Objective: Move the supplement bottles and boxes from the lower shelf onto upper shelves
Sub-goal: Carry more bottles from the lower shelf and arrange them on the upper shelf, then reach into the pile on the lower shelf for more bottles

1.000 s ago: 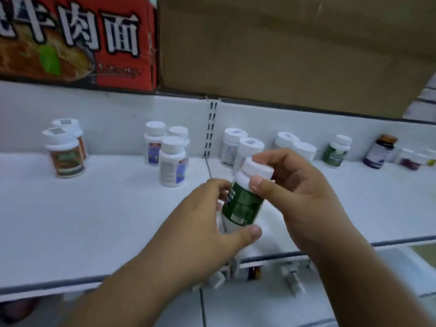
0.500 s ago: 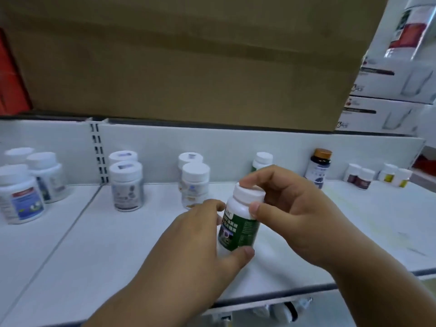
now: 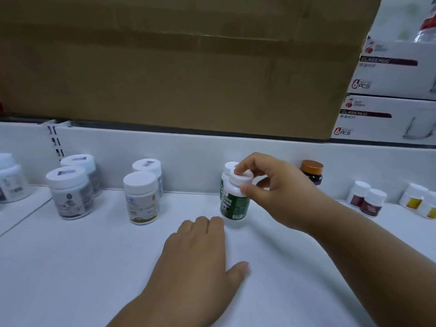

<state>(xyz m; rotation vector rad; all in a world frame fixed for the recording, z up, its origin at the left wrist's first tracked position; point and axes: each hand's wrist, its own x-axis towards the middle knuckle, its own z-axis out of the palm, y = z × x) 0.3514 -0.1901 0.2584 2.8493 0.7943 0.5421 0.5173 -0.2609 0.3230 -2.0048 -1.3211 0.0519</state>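
right hand [image 3: 278,192] hides most of a second, perhaps green bottle [image 3: 228,166].

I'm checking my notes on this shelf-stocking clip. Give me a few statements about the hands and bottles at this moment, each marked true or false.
1. The right hand grips the green-labelled bottle by its white cap. True.
2. The left hand also holds that bottle. False: it lies open, apart from the bottle.
3. The bottle stands upright on the white shelf. True.
4. The dark bottle with the orange cap lies on its side. False: it stands upright by the back wall.
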